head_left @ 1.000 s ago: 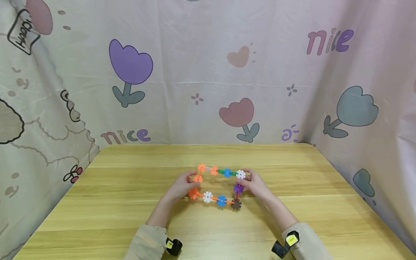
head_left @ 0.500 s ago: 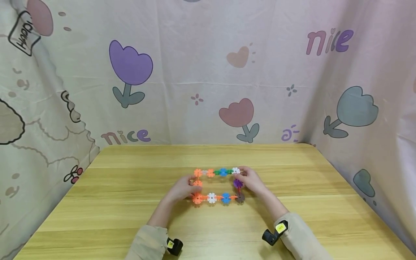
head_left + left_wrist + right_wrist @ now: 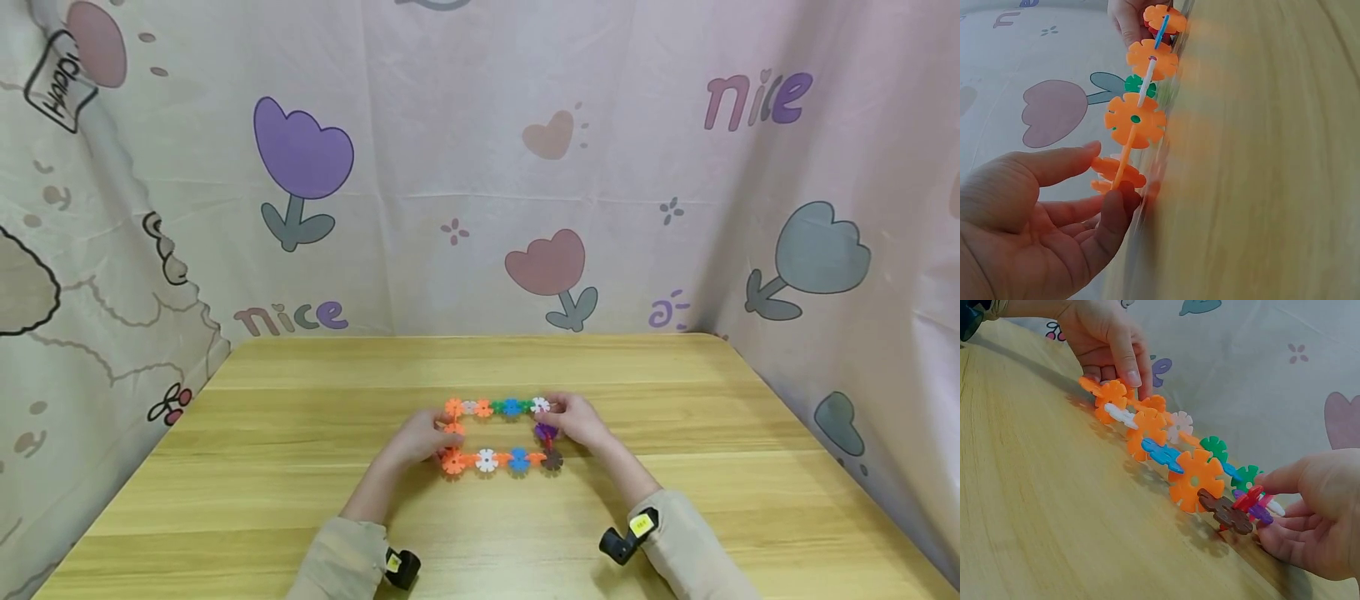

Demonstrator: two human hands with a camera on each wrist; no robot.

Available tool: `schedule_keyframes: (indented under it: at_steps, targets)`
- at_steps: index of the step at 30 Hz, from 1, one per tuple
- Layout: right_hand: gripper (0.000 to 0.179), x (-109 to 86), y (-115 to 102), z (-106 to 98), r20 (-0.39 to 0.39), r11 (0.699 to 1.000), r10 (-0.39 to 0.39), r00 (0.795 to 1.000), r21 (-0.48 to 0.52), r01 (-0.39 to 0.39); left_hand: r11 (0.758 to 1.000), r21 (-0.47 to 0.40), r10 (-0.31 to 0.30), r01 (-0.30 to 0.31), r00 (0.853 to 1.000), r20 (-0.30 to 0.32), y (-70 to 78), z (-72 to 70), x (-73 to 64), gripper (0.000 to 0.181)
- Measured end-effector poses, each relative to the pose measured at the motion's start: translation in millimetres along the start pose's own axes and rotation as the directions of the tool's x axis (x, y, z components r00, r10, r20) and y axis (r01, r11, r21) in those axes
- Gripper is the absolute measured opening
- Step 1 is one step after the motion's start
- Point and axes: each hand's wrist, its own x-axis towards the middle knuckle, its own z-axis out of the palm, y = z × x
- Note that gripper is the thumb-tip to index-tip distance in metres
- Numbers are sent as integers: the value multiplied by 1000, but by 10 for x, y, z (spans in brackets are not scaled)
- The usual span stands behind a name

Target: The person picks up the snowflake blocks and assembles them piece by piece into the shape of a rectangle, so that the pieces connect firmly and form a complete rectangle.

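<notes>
A rectangular frame of interlocking plastic snowflake discs lies level at the middle of the table, on it or just above; I cannot tell which. Its discs are orange, white, blue, green, purple, red and brown. On the left side, my left hand pinches an orange disc between thumb and fingers. At the far right corner, my right hand grips the frame by the white and purple discs. A brown disc forms the near right corner, just clear of the right fingers.
The wooden table has pale, yellowish grain. A printed cloth with tulips and lettering hangs behind and along both sides of it. Each sleeve carries a small black wrist camera.
The frame has turned from a skewed, tilted pose to a squarer, more level one. Its far side has come lower in view. My right hand shifted slightly left; both hands kept their hold.
</notes>
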Motion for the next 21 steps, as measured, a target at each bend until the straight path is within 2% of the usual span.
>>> schedule_keyframes:
  at_steps: [3,6,11,18,21]
  targets:
    - [49,-16,7,-8,-4,1000,9,1000,-25,-9,1000,1,-2,2,1000,2,-3,-1,-11,50]
    - [51,-40,11,-46,-8,999,16,1000,-40,-16,999,-44,-1,2,1000,24,-24,-25,-11,49]
    - [51,-112,10,-195,-20,999,2,1000,-41,-3,993,-115,16,-13,1000,23,-74,-179,-33,50]
    - [48,-229,22,-489,-38,993,-35,999,-115,30,992,-56,114,-114,993,6,-136,-502,-155,51]
    - [46,-256,31,-616,-76,986,-67,995,-157,54,989,36,144,-141,986,-81,-144,-615,-196,53]
